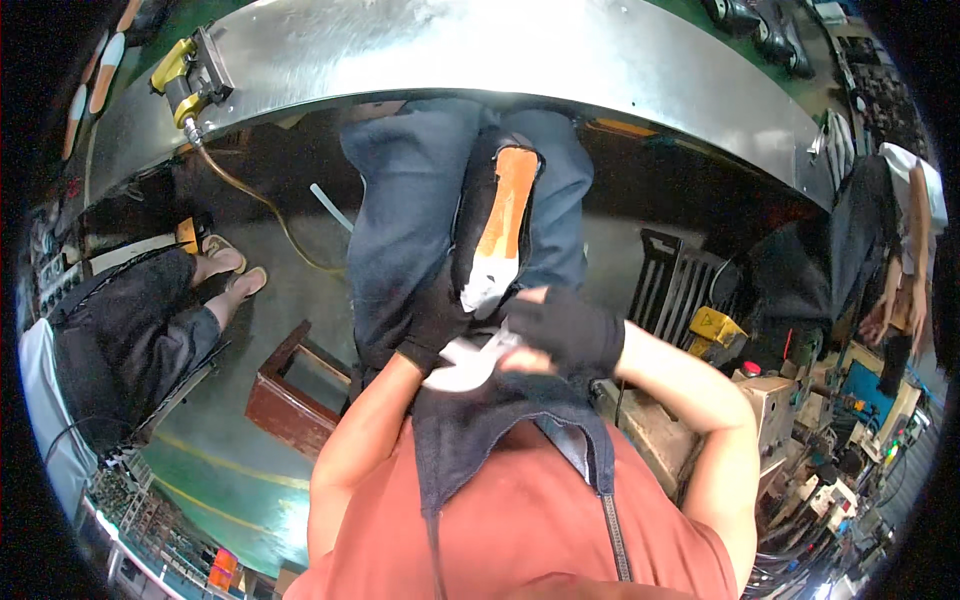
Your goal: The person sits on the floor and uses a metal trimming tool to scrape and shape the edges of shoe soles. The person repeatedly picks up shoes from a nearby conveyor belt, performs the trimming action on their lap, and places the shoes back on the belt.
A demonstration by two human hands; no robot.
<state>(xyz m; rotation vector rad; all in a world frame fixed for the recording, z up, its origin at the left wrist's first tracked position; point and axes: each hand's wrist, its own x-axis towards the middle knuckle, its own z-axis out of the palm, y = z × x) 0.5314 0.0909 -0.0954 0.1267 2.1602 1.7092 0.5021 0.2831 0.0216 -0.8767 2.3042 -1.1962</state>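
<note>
Across my thighs lies a black shoe (pixel 507 215), its underside up. That underside is orange along most of its length and white at the end nearest me. My left hand (pixel 435 318), in a black fingerless glove, grips the side of the shoe near the white end; its fingers are mostly hidden. My right hand (pixel 570 332), gloved the same way, is closed on silver metal pincers (pixel 465 368) beside that white end. Motion blurs the pincers, and I cannot tell whether they touch the shoe.
A metal bench (pixel 450 45) runs across the front, bearing a yellow air stapler (pixel 185 80) with a hose. Shoe soles (pixel 108 72) stand at far left. A brown wooden stool (pixel 290 400) is left of me. People sit on both sides; machinery (pixel 840 480) stands at right.
</note>
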